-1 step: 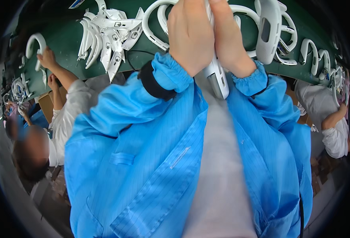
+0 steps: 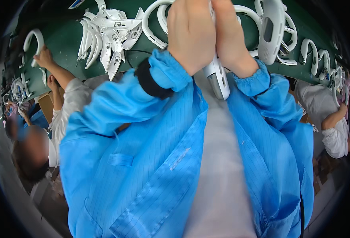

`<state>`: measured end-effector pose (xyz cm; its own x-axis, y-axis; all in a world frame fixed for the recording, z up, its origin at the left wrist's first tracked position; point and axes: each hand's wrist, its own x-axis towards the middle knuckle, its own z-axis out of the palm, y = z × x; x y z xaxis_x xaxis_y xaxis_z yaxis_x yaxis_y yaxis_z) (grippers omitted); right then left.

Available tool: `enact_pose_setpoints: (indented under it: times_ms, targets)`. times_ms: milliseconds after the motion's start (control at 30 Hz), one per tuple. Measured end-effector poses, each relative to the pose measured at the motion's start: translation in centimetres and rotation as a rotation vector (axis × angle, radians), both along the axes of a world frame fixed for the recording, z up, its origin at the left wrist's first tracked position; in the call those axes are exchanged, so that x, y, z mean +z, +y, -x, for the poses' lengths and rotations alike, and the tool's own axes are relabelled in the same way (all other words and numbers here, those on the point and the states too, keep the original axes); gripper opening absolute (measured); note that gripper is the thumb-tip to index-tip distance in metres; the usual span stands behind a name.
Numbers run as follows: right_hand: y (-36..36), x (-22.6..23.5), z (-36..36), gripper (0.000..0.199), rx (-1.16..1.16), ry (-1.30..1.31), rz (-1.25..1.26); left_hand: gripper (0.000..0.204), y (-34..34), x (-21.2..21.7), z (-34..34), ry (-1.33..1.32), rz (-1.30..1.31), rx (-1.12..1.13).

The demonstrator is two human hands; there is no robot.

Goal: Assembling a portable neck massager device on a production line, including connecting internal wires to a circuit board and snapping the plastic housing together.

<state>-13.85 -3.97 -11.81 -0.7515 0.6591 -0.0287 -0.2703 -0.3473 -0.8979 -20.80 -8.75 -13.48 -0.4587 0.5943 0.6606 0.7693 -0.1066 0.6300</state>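
Both my hands are raised at the top middle, pressing from either side on a white U-shaped neckband device, which looks like a neck fan. Its slotted end with a grey patch sticks out below my palms. My left hand is closed against it, and my right hand lies against its other side. The fingertips are cut off by the top edge. Just right of my right hand hangs a large white rounded end piece with a grey oval panel and tiny holes; whether it belongs to the held device I cannot tell.
On the green table lies a pile of white curved shells at left. White neckbands lie behind my hands, and more at right. A co-worker at left holds a white curved band; another co-worker sits at right.
My hands and sleeves have shifted very slightly, and the large white end piece has moved a little to the right. The left co-worker's hand and band have moved slightly left and up.
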Motion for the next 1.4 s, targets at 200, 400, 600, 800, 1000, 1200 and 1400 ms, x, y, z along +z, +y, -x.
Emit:
enact_pose_setpoints:
  times_ms: [200, 400, 600, 800, 1000, 1200, 1400]
  targets:
    - [0.9, 2.1, 0.4, 0.038, -0.075, -0.07, 0.073, 0.031, 1.0, 0.0, 0.4, 0.045, 0.057, -0.04]
    - [1.0, -1.5, -0.1, 0.041, -0.224, -0.222, -0.264, 0.03, 1.8, 1.0, 0.1, -0.44, 0.302, -0.128]
    - [1.1, -2.3, -0.7, 0.045, -0.217, -0.178, -0.024, 0.029, 2.3, -0.9, 0.2, -1.144, 0.017, -0.255]
    - [-0.1, -2.3, -1.1, 0.036, -0.148, -0.089, 0.019, 0.035, 0.3, 0.0, -0.5, -1.004, 0.249, -0.134]
    - [-1.8, -0.1, -1.6, 0.03, -0.172, -0.041, -0.298, 0.039, -1.4, 4.6, -1.8, -1.177, 0.177, -0.138]
    - [-2.1, 0.9, -0.9, 0.029, -0.312, -0.113, -0.239, 0.028, -1.3, 3.7, -1.7, -0.736, 0.337, -0.095]
    - [0.4, 1.5, -0.8, 0.032, -0.181, -0.173, 0.131, 0.041, 0.9, 3.3, -1.1, -1.762, 0.114, -0.151]
